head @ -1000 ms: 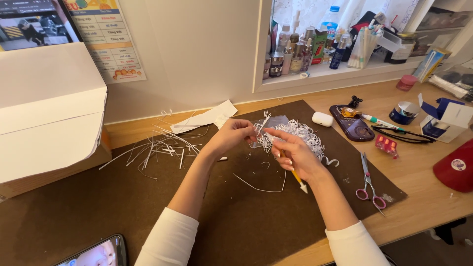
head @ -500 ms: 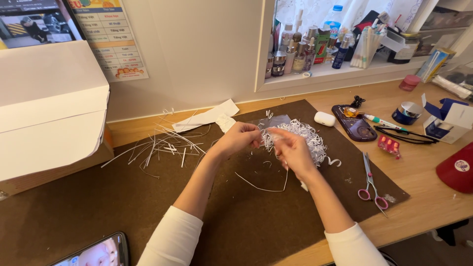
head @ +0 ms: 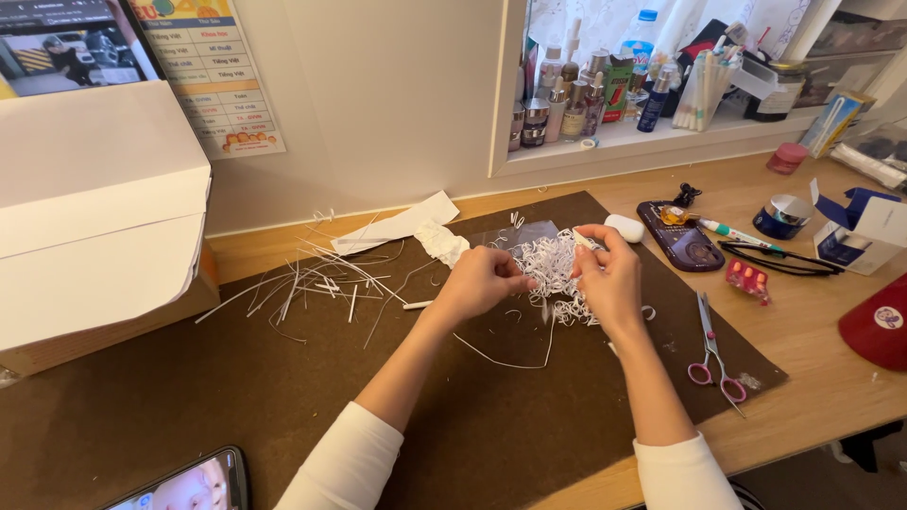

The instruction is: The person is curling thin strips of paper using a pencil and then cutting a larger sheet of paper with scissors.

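A pile of curled white paper strips (head: 551,267) lies on a clear plastic sheet (head: 525,233) in the middle of a brown mat (head: 472,416). My left hand (head: 482,281) is closed, pinching strips at the pile's left edge. My right hand (head: 610,276) rests on the pile's right side, its fingers closed round a thin yellow pencil-like tool (head: 585,242) whose tip shows between the fingertips. Both hands touch the pile. One long loose strip (head: 505,361) curves across the mat just below them.
Straight paper strips (head: 307,279) are scattered to the left, beside a cardboard box (head: 94,236). On the right are pink-handled scissors (head: 710,349), a dark phone (head: 680,236), a white earbud case (head: 624,228), glasses (head: 779,260), a tape roll (head: 782,217) and a red cap (head: 874,326). Another phone (head: 189,484) lies at the bottom left.
Both hands have come down from a raised position onto the curled pile. The right hand moved to the pile's right side and the left hand now pinches its left edge.
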